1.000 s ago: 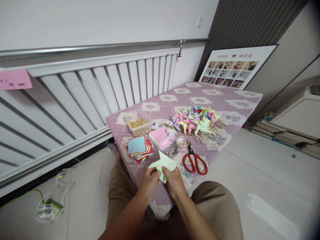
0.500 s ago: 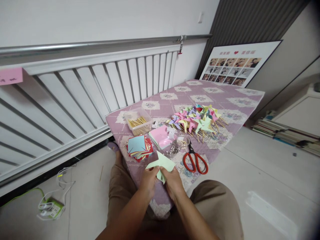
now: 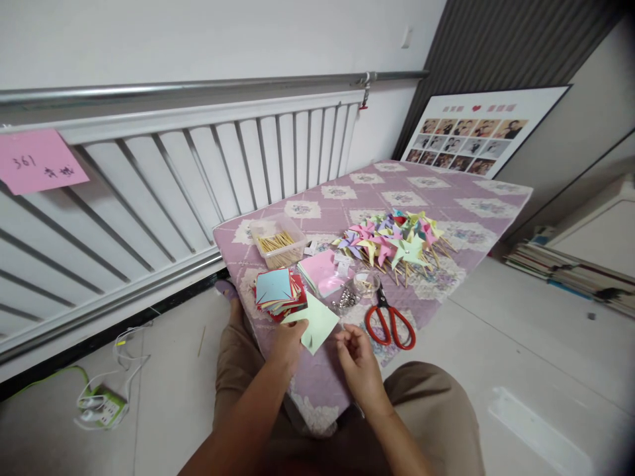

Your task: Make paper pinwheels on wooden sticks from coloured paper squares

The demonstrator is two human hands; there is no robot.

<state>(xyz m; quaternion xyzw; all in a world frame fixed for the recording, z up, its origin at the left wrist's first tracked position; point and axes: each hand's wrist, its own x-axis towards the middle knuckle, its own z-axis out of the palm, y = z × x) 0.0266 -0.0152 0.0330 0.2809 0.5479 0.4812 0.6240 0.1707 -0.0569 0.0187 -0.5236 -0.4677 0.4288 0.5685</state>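
Note:
My left hand (image 3: 292,340) pinches a pale green sheet of paper (image 3: 319,322) by its left corner; the sheet lies fairly flat, with cuts in it. Just right of the paper is my right hand (image 3: 356,350), apart from it, its fingers loosely bent and nothing visible in them. Beyond the paper lie a stack of coloured squares (image 3: 274,286), pink paper (image 3: 321,270) and a heap of small metal pins (image 3: 346,299). Red-handled scissors (image 3: 390,327) rest to the right of my right hand.
A plastic box of wooden sticks (image 3: 278,241) stands at the left table edge. Several finished paper pinwheels (image 3: 391,241) are piled farther back, near a small round container (image 3: 366,283). A white radiator (image 3: 278,155) runs along the left. A green power strip (image 3: 106,406) lies on the floor.
My right hand has let go of the green paper and moved right. The paper has unfolded from its bent shape and stays in my left hand. The view has shifted slightly.

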